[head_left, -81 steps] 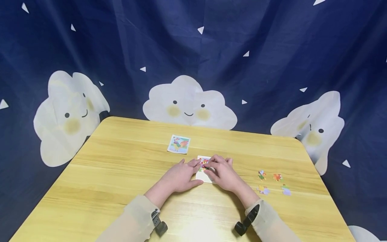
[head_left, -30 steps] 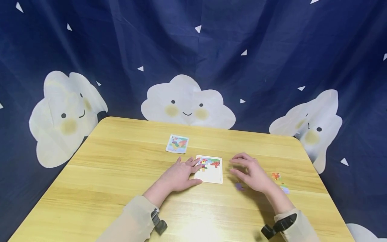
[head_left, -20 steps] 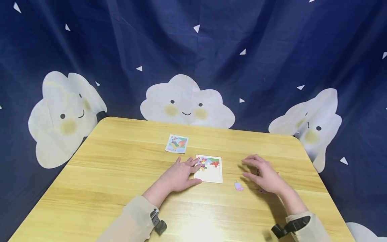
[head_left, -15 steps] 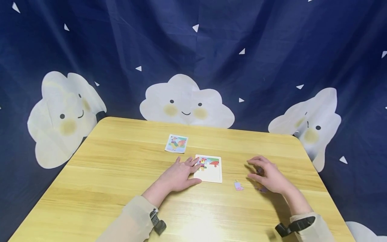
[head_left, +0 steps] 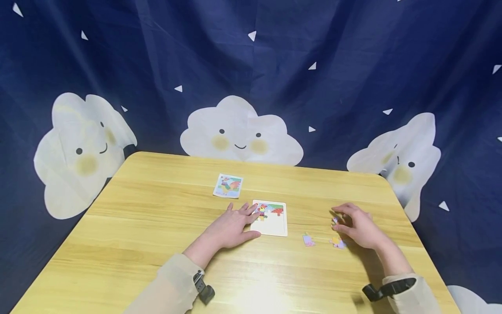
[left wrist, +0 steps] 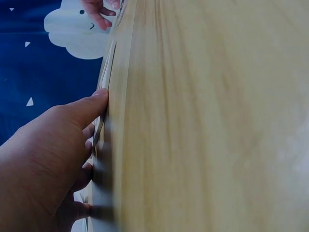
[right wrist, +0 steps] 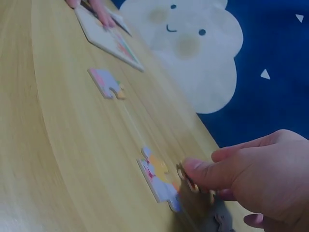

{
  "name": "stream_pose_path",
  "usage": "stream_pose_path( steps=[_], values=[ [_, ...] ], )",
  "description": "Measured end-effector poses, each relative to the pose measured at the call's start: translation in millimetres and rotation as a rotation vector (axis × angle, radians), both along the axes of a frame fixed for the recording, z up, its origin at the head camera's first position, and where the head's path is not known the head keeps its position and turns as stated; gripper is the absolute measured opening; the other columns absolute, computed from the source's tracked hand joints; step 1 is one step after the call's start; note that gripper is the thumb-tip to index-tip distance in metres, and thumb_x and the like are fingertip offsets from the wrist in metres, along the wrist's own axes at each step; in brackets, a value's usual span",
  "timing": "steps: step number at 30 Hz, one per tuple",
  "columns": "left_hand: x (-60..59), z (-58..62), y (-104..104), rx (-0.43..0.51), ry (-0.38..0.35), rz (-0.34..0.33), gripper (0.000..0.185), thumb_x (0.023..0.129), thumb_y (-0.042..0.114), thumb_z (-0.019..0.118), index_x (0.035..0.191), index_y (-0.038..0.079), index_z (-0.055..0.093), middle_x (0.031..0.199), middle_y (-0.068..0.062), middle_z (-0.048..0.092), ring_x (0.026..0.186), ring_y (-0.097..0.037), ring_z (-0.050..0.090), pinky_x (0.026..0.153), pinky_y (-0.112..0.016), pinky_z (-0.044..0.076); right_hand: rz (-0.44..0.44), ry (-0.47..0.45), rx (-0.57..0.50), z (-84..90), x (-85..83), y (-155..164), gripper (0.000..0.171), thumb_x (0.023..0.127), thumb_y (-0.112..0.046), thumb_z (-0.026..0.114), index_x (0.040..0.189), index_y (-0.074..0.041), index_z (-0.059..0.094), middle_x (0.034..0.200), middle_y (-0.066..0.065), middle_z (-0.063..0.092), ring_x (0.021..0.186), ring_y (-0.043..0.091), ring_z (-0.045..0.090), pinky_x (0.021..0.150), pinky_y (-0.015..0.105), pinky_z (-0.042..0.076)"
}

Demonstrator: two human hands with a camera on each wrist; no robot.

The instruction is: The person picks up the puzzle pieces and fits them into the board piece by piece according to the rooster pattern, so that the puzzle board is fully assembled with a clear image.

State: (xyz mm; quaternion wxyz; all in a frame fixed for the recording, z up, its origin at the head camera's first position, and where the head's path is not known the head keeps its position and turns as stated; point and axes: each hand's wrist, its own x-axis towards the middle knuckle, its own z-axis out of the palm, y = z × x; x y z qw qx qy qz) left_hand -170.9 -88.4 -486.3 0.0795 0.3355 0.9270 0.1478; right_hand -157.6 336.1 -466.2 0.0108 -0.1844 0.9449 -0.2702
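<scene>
Two hands work low in the frame: the left hand (head_left: 231, 229) rests flat-fingered against the puzzle board (head_left: 270, 223), while the right hand (head_left: 358, 226) pinches a small puzzle piece (head_left: 334, 220).

The right hand (right wrist: 251, 179) hides most of a small puzzle piece (right wrist: 186, 178); its print is unreadable.

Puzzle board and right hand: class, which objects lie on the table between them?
In the head view, one loose pink puzzle piece lies between the puzzle board and the right hand; a second piece lies beside that hand.
</scene>
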Motion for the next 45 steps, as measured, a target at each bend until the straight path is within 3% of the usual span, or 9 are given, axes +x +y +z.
stream_pose_path(
  steps=[5,11,20,24,27,29,33,41,45],
  values=[
    [-0.2,-0.6,-1,0.003,0.0,0.001,0.072,0.105,0.06,0.054,0.16,0.014,0.049,0.168,-0.005,0.034,0.156,-0.033,0.029,0.121,-0.07,0.019,-0.001,-0.019,-0.02,-4.2,-1.9,6,0.04,0.094,-0.014,0.083,0.129,-0.002,0.071,0.107,0.002,0.065,0.087,0.015,0.055,0.08,0.04,0.04],
    [0.4,-1.1,-1,0.009,0.002,0.0,0.072,0.105,0.06,0.055,0.159,0.013,0.05,0.168,-0.005,0.034,0.156,-0.034,0.029,0.121,-0.071,0.02,-0.012,-0.063,-0.094,-12.3,-3.6,4,0.03,0.096,-0.006,0.079,0.123,0.003,0.069,0.099,0.003,0.065,0.084,0.012,0.058,0.071,0.028,0.051],
    [0.2,-3.7,0,0.012,0.002,0.002,0.072,0.105,0.06,0.055,0.159,0.013,0.05,0.168,-0.004,0.034,0.156,-0.034,0.029,0.121,-0.071,0.019,-0.092,-0.109,-0.109,-13.9,-1.2,-5,0.032,0.095,-0.011,0.081,0.118,0.005,0.067,0.09,0.002,0.061,0.075,0.014,0.055,0.064,0.027,0.047],
    [0.5,-3.6,0,0.019,-0.005,0.009,0.072,0.104,0.06,0.056,0.159,0.013,0.051,0.168,-0.004,0.034,0.156,-0.033,0.028,0.121,-0.07,0.019,-0.104,-0.066,-0.052,-13.8,1.2,-7,0.033,0.096,-0.017,0.081,0.121,0.0,0.069,0.098,0.004,0.063,0.082,0.018,0.056,0.075,0.034,0.044],
    [0.5,-3.8,0,0.025,-0.008,0.009,0.072,0.104,0.059,0.057,0.159,0.013,0.051,0.168,-0.004,0.035,0.156,-0.034,0.029,0.121,-0.071,0.019,-0.144,-0.03,-0.026,-14.5,4.4,-9,0.042,0.096,-0.027,0.081,0.125,0.001,0.068,0.11,0.01,0.065,0.093,0.025,0.06,0.087,0.049,0.041],
    [0.6,-3.8,0,0.029,-0.011,0.005,0.071,0.104,0.059,0.057,0.158,0.013,0.051,0.168,-0.004,0.035,0.156,-0.034,0.029,0.121,-0.071,0.019,-0.187,-0.015,0.0,-15.2,6.7,-10,0.05,0.094,-0.038,0.082,0.123,0.001,0.067,0.114,0.015,0.064,0.096,0.029,0.061,0.087,0.056,0.035],
    [0.9,-2.6,0,0.029,-0.02,0.01,0.072,0.104,0.059,0.057,0.159,0.013,0.051,0.168,-0.004,0.034,0.156,-0.034,0.028,0.121,-0.07,0.017,-0.247,-0.007,0.046,-16.7,9.9,-12,0.058,0.089,-0.053,0.083,0.113,-0.003,0.067,0.113,0.014,0.061,0.091,0.027,0.057,0.079,0.052,0.028],
    [0.8,-2.6,0,0.028,-0.021,0.024,0.072,0.104,0.06,0.057,0.158,0.013,0.051,0.168,-0.003,0.034,0.156,-0.033,0.028,0.122,-0.07,0.016,-0.202,-0.011,-0.029,-18.4,7.8,-13,0.04,0.093,-0.038,0.084,0.112,-0.006,0.068,0.105,0.006,0.062,0.089,0.022,0.055,0.081,0.049,0.024],
    [1.2,-3.3,0,0.039,-0.02,0.026,0.071,0.104,0.059,0.057,0.158,0.013,0.051,0.168,-0.003,0.035,0.156,-0.032,0.029,0.122,-0.07,0.016,-0.172,-0.021,-0.093,-19.1,6.1,-14,0.034,0.092,-0.028,0.086,0.109,-0.007,0.066,0.091,0.001,0.063,0.078,0.017,0.056,0.078,0.04,0.037]
  ],
)
